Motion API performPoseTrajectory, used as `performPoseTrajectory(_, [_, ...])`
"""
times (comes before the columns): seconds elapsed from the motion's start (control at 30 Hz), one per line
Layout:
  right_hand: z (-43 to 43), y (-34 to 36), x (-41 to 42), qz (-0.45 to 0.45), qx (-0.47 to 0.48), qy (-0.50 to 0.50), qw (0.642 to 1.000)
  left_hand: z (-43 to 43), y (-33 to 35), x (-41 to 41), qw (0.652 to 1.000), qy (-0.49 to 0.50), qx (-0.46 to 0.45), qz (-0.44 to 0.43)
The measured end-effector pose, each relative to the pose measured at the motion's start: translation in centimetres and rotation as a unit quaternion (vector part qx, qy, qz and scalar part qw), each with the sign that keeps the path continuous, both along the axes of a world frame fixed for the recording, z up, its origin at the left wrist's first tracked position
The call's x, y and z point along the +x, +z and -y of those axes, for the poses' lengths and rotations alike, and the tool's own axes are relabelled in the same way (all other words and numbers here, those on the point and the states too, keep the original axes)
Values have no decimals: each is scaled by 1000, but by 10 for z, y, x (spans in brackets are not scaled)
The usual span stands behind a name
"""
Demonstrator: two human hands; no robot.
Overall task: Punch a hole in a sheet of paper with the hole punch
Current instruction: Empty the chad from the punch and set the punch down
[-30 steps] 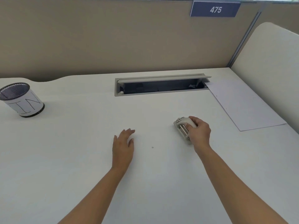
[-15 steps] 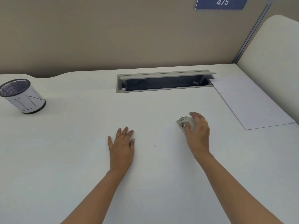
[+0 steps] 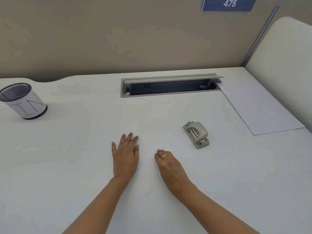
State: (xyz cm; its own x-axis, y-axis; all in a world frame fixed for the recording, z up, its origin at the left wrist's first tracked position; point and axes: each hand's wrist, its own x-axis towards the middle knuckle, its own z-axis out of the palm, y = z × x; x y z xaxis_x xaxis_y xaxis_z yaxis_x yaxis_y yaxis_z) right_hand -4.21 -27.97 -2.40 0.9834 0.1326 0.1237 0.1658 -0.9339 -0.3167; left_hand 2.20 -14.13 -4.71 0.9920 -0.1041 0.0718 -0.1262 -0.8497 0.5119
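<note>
The hole punch [image 3: 196, 134] sits by itself on the white desk [image 3: 84, 166], handle up, with neither hand on it. The sheet of paper [image 3: 260, 108] lies well apart from it, at the far right of the desk against the side panel, one corner touching the open cable slot [image 3: 170, 86]. Two small dark dots show near its left edge; whether they are holes is too small to tell.

In the head view, the only one here, the left hand [image 3: 125, 156] lies flat on the desk, palm down, fingers loosely spread and holding nothing. The right hand [image 3: 168, 163], wearing a ring, rests nearby with its fingers curled toward the surface; whether they pinch anything I cannot tell. A mesh cup [image 3: 22, 101] stands at the far left, out of the way.

Judging from this layout, nothing is lined up for a punch yet. To do it well, the sheet should probably be drawn toward the middle with the right hand, the nearer one. Slide it flat rather than lifting by a corner, so it does not crease. Then feed its edge squarely into the mouth of the punch until it stops. The left hand can steady the paper while the right presses the handle straight down, in one firm push.
</note>
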Motion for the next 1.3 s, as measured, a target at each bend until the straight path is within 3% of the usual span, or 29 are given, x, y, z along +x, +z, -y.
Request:
performPoseTrajectory(0.03, [-2,3,-1,25,-25,4,999,0,0,0,1000,0,-1,0])
performPoseTrajectory(0.2, [0,17,-5,-35,-127,31,991,-1,0,0,1000,-6,0,-1])
performPoseTrajectory(0.4, [2,22,-5,-27,-132,29,990,-2,0,0,1000,-11,-13,-3])
performPoseTrajectory(0.53, [4,20,-1,-32,-107,28,993,-5,-1,-2,999,-14,-33,-5])
performPoseTrajectory(0.63, [6,10,6,-43,-33,42,998,-10,-1,-3,999,-10,-52,-8])
performPoseTrajectory(0.73, [10,6,12,-79,11,-15,997,-20,0,-4,998,10,-60,-5])
performPoseTrajectory(0.8, [14,8,16,-73,103,-86,988,-31,0,-5,998,28,-56,-2])
performPoseTrajectory(0.9, [25,13,22,-103,287,-219,927,-51,0,-7,998,57,-31,-1])
performPoseTrajectory(1.1, [36,19,30,-185,583,-321,723,-90,2,-11,994,110,12,-11])
performPoseTrajectory(1.2, [24,27,35,-192,652,-302,668,-106,2,-16,991,130,26,-23])
performPoseTrajectory(1.3, [-4,38,42,-215,678,-281,644,-128,3,-23,988,149,39,-31])
